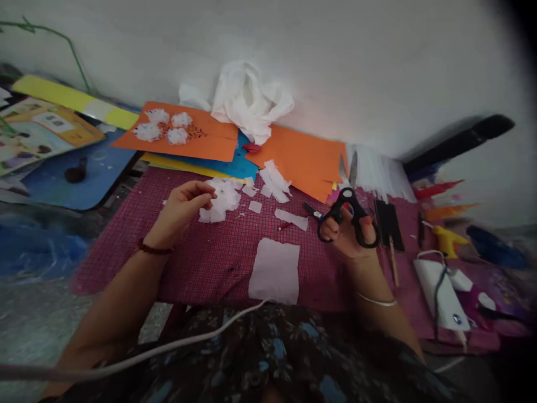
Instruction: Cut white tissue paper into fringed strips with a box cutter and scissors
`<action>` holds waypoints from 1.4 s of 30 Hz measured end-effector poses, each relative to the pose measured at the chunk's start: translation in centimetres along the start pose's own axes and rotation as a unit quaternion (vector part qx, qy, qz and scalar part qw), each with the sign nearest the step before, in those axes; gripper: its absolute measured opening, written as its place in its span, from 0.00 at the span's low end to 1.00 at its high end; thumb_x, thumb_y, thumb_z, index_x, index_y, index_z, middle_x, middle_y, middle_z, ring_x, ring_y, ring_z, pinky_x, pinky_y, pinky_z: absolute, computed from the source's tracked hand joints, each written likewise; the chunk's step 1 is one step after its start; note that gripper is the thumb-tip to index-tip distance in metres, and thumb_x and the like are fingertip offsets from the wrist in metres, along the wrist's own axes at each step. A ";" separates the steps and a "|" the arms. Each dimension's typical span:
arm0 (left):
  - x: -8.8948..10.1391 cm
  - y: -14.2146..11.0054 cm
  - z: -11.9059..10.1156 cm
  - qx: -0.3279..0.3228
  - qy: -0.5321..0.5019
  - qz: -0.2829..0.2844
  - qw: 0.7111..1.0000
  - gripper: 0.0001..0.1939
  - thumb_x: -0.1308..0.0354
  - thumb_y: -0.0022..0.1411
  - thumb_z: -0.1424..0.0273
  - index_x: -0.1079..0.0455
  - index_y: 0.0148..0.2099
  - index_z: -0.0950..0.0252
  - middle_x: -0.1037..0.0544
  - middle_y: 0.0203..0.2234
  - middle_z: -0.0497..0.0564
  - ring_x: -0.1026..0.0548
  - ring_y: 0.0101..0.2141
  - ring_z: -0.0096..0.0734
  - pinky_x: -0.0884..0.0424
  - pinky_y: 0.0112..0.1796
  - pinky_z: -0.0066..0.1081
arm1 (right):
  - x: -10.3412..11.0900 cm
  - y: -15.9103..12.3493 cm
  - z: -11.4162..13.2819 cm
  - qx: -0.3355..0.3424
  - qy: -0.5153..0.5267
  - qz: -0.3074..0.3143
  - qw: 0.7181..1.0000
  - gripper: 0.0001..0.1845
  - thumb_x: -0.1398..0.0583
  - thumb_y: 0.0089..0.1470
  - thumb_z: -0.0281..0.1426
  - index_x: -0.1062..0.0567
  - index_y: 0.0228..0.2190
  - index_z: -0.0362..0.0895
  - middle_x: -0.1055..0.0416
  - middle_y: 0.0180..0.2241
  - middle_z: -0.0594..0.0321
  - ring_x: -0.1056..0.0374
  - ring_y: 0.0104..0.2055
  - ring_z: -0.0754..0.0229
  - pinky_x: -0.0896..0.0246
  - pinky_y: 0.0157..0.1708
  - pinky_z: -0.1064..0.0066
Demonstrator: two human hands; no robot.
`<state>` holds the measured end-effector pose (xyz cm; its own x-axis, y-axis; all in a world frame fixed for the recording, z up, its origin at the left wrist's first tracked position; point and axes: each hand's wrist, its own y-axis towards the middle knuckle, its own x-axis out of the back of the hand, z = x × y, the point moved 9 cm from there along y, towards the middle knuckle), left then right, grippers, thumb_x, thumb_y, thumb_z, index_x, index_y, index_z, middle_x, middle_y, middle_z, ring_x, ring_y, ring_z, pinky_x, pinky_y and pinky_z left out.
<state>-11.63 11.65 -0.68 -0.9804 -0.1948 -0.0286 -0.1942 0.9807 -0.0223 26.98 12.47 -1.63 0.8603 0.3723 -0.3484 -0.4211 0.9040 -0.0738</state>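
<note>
My right hand (354, 235) holds a pair of black-handled scissors (347, 196), fingers through the loops. The blades point away from me and stand apart. My left hand (182, 210) hovers at the left with thumb and fingertips drawn together; whether a scrap is between them I cannot make out. Just beside its fingertips is a pile of white tissue paper pieces (222, 201). More cut pieces (274, 182), a small square (255, 207) and a narrow strip (297, 219) lie between the hands. Nearer my body is a larger tissue sheet (274, 271), lying flat.
An orange card with white tissue flowers (176, 134) lies at the back left, another orange sheet (306, 157) at the back right. Crumpled white tissue (247, 103) rests against the wall. At right are a yellow glue gun (448, 240) and a white power bank (442, 291).
</note>
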 end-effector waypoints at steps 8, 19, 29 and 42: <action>-5.8 -1.9 -2.2 -0.084 0.171 0.099 0.977 0.06 0.35 0.56 0.69 0.24 0.38 0.64 0.20 0.30 0.49 0.24 0.30 0.29 0.28 0.34 0.30 | -0.5 -0.7 -2.2 -0.072 0.059 0.061 0.994 0.31 0.32 0.45 0.49 0.24 0.49 0.50 0.20 0.30 0.65 0.25 0.29 0.58 0.31 0.33 0.64; -26.3 1.1 0.9 -0.094 0.387 0.393 0.829 0.08 0.39 0.49 0.77 0.25 0.34 0.65 0.22 0.27 0.50 0.28 0.29 0.34 0.36 0.33 0.32 | 4.6 -0.4 0.4 0.037 0.099 -0.002 0.994 0.21 0.34 0.53 0.43 0.26 0.45 0.48 0.17 0.32 0.62 0.21 0.31 0.56 0.24 0.35 0.63; -28.3 1.4 2.2 -0.058 0.434 0.437 0.785 0.11 0.38 0.43 0.80 0.36 0.19 0.62 0.36 0.15 0.43 0.41 0.20 0.25 0.48 0.25 0.31 | 2.3 -0.7 1.2 0.065 0.086 0.040 0.993 0.31 0.33 0.54 0.43 0.32 0.54 0.44 0.22 0.31 0.64 0.24 0.31 0.59 0.27 0.35 0.66; -9.2 -1.1 -1.3 0.106 -0.016 0.116 0.988 0.12 0.31 0.52 0.66 0.31 0.27 0.64 0.26 0.20 0.47 0.29 0.20 0.24 0.33 0.22 0.26 | -5.6 -0.9 -1.4 0.018 -0.319 0.177 0.931 0.41 0.36 0.58 0.53 0.35 0.64 0.45 0.28 0.55 0.48 0.29 0.51 0.46 0.31 0.50 0.54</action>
<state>-2.44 12.34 0.89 -0.9957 0.0302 -0.0880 0.0490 0.9744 -0.2194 22.12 9.25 -0.90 0.6696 0.6874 0.2815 -0.7111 0.7026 -0.0243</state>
